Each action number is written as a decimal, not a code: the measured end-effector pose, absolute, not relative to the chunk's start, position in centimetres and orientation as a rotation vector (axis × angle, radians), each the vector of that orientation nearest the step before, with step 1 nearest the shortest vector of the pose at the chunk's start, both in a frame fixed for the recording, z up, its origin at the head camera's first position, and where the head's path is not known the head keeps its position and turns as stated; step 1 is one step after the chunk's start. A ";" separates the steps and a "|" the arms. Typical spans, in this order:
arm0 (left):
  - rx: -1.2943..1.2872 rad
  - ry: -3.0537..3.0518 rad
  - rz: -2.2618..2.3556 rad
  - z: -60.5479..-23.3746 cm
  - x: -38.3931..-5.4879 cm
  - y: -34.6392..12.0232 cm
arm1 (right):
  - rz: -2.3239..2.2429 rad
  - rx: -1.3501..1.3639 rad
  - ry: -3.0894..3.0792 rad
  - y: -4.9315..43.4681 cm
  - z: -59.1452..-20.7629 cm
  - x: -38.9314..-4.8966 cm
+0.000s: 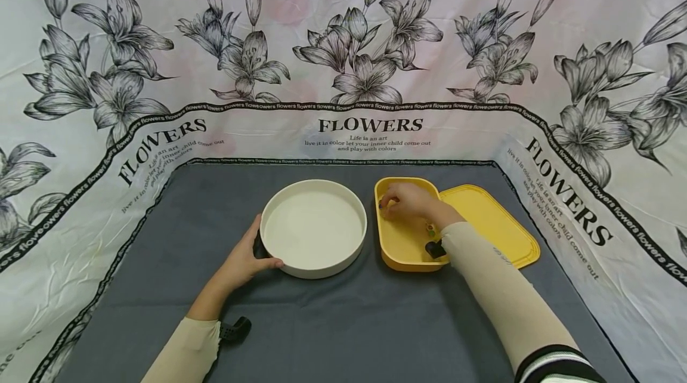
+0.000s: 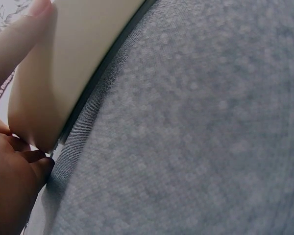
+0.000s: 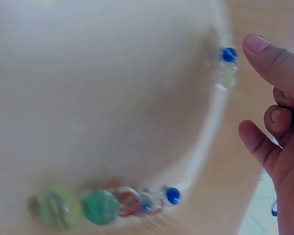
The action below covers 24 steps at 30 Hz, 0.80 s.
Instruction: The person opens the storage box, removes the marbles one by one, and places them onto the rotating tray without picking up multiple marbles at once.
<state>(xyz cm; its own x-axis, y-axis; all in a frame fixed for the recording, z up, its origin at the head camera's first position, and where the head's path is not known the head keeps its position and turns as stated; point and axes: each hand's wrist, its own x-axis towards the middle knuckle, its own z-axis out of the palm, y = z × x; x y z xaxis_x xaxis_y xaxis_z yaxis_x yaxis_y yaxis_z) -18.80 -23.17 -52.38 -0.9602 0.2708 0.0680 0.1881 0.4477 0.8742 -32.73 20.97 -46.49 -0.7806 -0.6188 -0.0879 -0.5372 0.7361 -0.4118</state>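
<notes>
A round white dish [image 1: 313,228] with a low wall sits left of the middle. My left hand [image 1: 238,266] holds it at the lower left, thumb along the wall; in the left wrist view the other fingers [image 2: 36,164] curl at its lower edge. My right hand [image 1: 410,201] reaches down into a yellow box [image 1: 399,255]. The right wrist view shows its thumb [image 3: 272,61] and fingers apart, holding nothing, beside the wall. Inside lie several glass marbles: a yellowish one [image 3: 59,209], a green one [image 3: 102,207] and blue ones [image 3: 229,54] among them.
A yellow lid [image 1: 496,222] lies right of the box, partly behind the right sleeve. Grey cloth [image 1: 322,335] with a printed flower border [image 1: 370,132] covers the table. A black wrist device [image 1: 236,330] is by the left sleeve.
</notes>
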 end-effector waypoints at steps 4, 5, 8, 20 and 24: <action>0.398 2.613 1.545 -52.4 -18.7 -23.4 | -0.536 -0.974 2.763 21.0 -45.2 -32.6; 0.393 2.616 1.544 -52.3 -18.7 -23.4 | -0.537 -0.981 2.778 20.9 -44.8 -32.5; 0.392 2.618 1.539 -52.3 -18.6 -23.5 | -0.576 -0.976 2.800 20.6 -43.5 -32.2; 0.389 2.596 1.555 -52.3 -18.7 -23.5 | -0.643 -1.089 2.774 17.9 -40.2 -32.0; 0.387 2.594 1.547 -52.3 -18.6 -23.4 | -0.608 -1.101 2.763 16.6 -39.4 -31.7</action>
<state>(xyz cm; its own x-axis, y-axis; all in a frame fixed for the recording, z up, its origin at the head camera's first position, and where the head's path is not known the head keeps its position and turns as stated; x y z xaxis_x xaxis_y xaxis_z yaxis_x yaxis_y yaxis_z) -18.63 -23.38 -52.31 -0.9631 0.2649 0.0471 0.1674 0.4527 0.8758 -31.72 16.56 -39.38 -0.7321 -0.6795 0.0485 -0.6371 0.6577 -0.4019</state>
